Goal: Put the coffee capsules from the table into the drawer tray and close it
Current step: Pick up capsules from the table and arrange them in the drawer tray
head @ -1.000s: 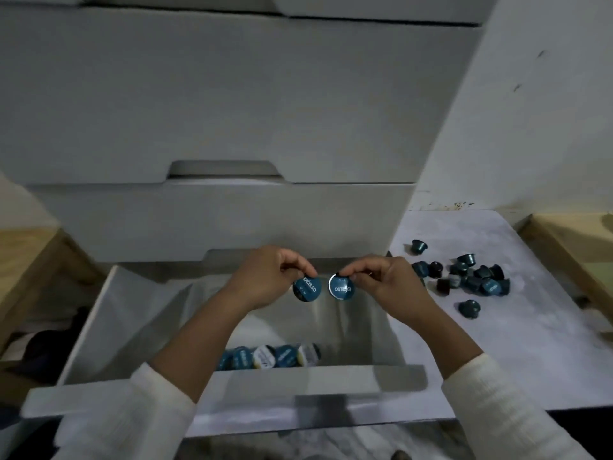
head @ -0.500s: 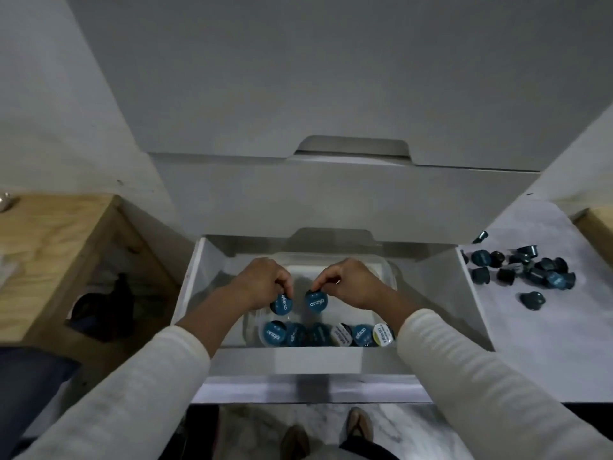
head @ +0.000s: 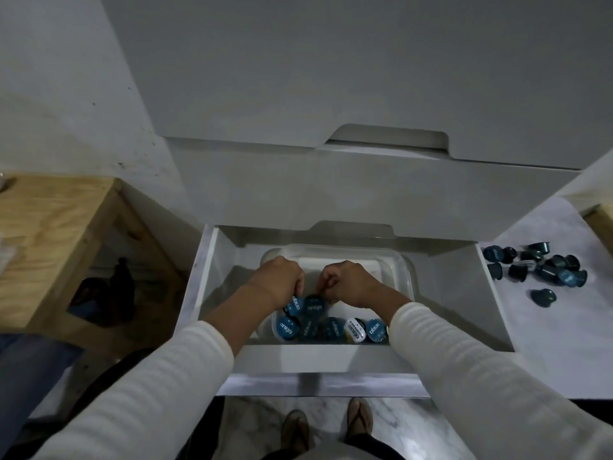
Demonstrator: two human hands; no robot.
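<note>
Standing over: the white chest of drawers point(head: 331, 94), we look straight down, the view that shows the tray floor.
Open drawer: the white pull-out drawer point(head: 491, 300) is drawn fully toward us, we judge so that both arms can reach in at once; it cannot be pushed shut while our arms are in it.
Table: the pale marble-patterned tabletop point(head: 547, 343) lies just right of the drawer, which keeps each trip short.
Tray: the clear plastic tray point(head: 403, 265) sits inside the drawer; its far half is bare, so we judge the rows are built from the near edge back.
Loose pile: a cluster of dark teal coffee capsules point(head: 544, 265) lies on the table, several on their sides, well apart from the tray; much of the task remains.
Near row: a line of blue-lidded capsules point(head: 331, 328) with one white-lidded among them stands lid-up along the tray's near wall, touching one another to save room.
Left hand: our left hand point(head: 277, 282) pinches a blue foil-lidded capsule point(head: 295, 304) by its rim, setting it just behind the row.
Right hand: our right hand point(head: 348, 283) is curled, fingertips at the rim of a second blue-lidded capsule point(head: 313, 306) beside the first; whether it grips or merely steadies it we cannot tell.
Pairing: two capsules go down side by side, we judge to start a second row.
</note>
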